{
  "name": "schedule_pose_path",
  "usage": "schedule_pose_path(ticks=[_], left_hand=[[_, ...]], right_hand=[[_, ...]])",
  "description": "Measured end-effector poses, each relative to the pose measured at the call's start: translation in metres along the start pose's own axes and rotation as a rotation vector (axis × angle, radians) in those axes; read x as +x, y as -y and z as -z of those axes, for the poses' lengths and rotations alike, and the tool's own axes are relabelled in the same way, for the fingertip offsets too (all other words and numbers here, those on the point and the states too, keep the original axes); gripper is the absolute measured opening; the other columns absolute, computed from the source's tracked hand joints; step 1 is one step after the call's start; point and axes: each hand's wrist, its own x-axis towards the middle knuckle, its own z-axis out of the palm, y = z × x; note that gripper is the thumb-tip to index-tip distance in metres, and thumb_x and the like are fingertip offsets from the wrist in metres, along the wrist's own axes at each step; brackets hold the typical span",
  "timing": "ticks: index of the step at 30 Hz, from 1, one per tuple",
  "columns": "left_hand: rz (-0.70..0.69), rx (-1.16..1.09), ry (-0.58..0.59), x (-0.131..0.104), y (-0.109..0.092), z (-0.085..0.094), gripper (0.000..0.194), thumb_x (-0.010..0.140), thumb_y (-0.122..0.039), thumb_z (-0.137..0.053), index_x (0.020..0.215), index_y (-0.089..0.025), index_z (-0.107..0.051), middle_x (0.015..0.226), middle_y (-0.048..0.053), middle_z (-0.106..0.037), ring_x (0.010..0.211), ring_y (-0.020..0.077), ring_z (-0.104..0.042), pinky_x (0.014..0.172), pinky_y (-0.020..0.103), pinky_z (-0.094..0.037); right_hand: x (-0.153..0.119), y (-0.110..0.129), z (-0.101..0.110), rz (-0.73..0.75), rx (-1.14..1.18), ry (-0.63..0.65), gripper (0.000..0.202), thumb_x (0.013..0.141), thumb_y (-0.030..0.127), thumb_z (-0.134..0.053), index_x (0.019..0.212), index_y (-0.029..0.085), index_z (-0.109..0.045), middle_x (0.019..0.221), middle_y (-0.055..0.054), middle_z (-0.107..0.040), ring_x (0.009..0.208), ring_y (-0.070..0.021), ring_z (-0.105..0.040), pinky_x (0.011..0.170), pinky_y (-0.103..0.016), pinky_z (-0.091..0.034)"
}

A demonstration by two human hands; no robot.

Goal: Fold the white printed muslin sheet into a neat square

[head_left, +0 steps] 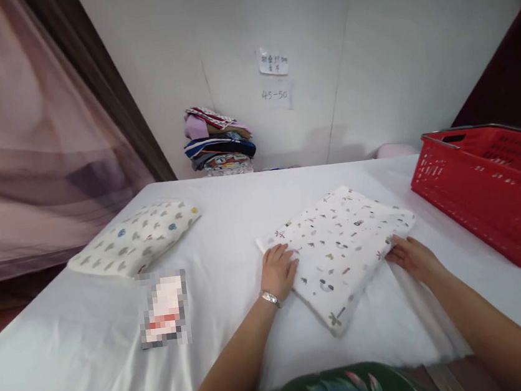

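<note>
A white cloth with small printed figures (pixel 341 243) lies folded into a flat rectangle, turned at an angle, on the white-covered table (pixel 229 331). My left hand (pixel 278 272), with a metal band at the wrist, rests on the cloth's left corner, fingers spread. At the right edge, my right hand (pixel 411 257) has its fingertips against the cloth, thumb above and the other fingers lower, partly at its underside. Another folded cloth, cream with grey and blue shapes (pixel 138 237), lies on the left side of the table.
On the right stands a red plastic basket (pixel 490 194). A blurred-out flat object (pixel 164 310) lies left of centre. Stacked folded clothes (pixel 220 140) are behind the table's far edge, against the wall with two paper notes (pixel 272 63). Pink curtain (pixel 23 141) hangs at left.
</note>
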Motion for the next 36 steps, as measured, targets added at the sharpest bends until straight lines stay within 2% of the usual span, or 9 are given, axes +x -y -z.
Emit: schedule_pose_path(ticks=[4,8,14,18,22,25,30,33,36], left_hand=[[0.322,-0.026,-0.191,0.004,0.035,0.008,0.029,0.083,-0.031,-0.042,0.105,-0.020,-0.057,0.120,0.006,-0.053,0.113,0.0191,-0.045,0.097,0.036,-0.034],[0.567,-0.153,-0.221,0.006,0.060,0.010,0.029,0.083,-0.027,-0.040,0.106,-0.017,-0.055,0.103,0.006,-0.061,0.089,0.0147,-0.056,0.083,0.028,-0.043],[0.482,-0.022,-0.124,0.004,0.056,0.009,0.032,0.076,-0.026,-0.049,0.107,-0.020,-0.054,0.108,0.005,-0.060,0.104,0.0193,-0.049,0.089,0.032,-0.036],[0.497,0.048,-0.105,0.004,0.050,0.009,0.040,0.077,-0.037,-0.049,0.113,-0.021,-0.050,0.114,0.006,-0.057,0.114,0.0224,-0.041,0.095,0.037,-0.028],[0.500,0.070,-0.070,0.004,0.049,0.009,0.046,0.076,-0.042,-0.049,0.117,-0.021,-0.048,0.117,0.007,-0.055,0.116,0.0225,-0.039,0.097,0.037,-0.024],[0.501,0.068,-0.094,0.004,0.051,0.007,0.049,0.075,-0.045,-0.050,0.117,-0.020,-0.048,0.122,0.008,-0.051,0.120,0.0239,-0.034,0.099,0.038,-0.021],[0.511,0.030,-0.100,0.004,0.051,0.004,0.037,0.075,-0.045,-0.050,0.099,-0.019,-0.059,0.125,0.008,-0.049,0.124,0.0243,-0.028,0.100,0.039,-0.018],[0.503,-0.007,-0.121,0.004,0.051,0.005,0.031,0.076,-0.045,-0.051,0.089,-0.020,-0.061,0.120,0.007,-0.052,0.122,0.0232,-0.031,0.100,0.039,-0.019],[0.465,-0.027,-0.126,0.003,0.052,0.005,0.024,0.077,-0.040,-0.050,0.086,-0.021,-0.061,0.113,0.005,-0.057,0.119,0.0224,-0.035,0.100,0.041,-0.018]], right_hand=[[-0.062,-0.028,-0.016,-0.143,-0.033,0.230,0.028,0.067,0.025,-0.068,0.092,0.021,-0.057,0.094,-0.004,-0.065,0.077,-0.0172,-0.064,0.069,-0.032,-0.057],[-0.116,-0.048,-0.036,-0.247,-0.027,0.383,0.031,0.070,0.032,-0.066,0.099,0.023,-0.057,0.107,-0.005,-0.062,0.091,-0.0201,-0.061,0.077,-0.035,-0.055],[-0.155,-0.064,-0.058,-0.419,-0.150,0.437,0.039,0.072,0.043,-0.062,0.101,0.019,-0.055,0.104,-0.010,-0.064,0.083,-0.0210,-0.064,0.061,-0.032,-0.056],[-0.162,-0.066,-0.067,-0.411,-0.239,0.428,0.036,0.070,0.042,-0.065,0.093,0.016,-0.055,0.081,-0.006,-0.067,0.063,-0.0152,-0.063,0.051,-0.025,-0.053],[-0.167,-0.069,-0.062,-0.393,-0.298,0.453,0.030,0.069,0.035,-0.067,0.087,0.016,-0.053,0.070,-0.003,-0.065,0.055,-0.0115,-0.061,0.049,-0.020,-0.050],[-0.170,-0.065,-0.053,-0.399,-0.589,0.571,0.030,0.072,0.044,-0.060,0.077,0.015,-0.052,0.060,-0.003,-0.063,0.044,-0.0108,-0.057,0.036,-0.017,-0.040],[-0.172,-0.030,-0.071,-0.073,-0.848,0.823,0.031,0.077,0.045,-0.049,0.067,0.016,-0.051,0.053,-0.001,-0.060,0.042,-0.0098,-0.054,0.038,-0.018,-0.036],[-0.163,-0.020,-0.116,0.247,-0.857,0.820,0.028,0.078,0.042,-0.046,0.077,0.017,-0.056,0.064,-0.001,-0.061,0.053,-0.0111,-0.055,0.045,-0.021,-0.039],[-0.146,-0.034,-0.178,0.569,-0.991,0.677,0.032,0.074,0.041,-0.050,0.098,0.020,-0.056,0.079,-0.001,-0.061,0.062,-0.0121,-0.055,0.058,-0.025,-0.041]])
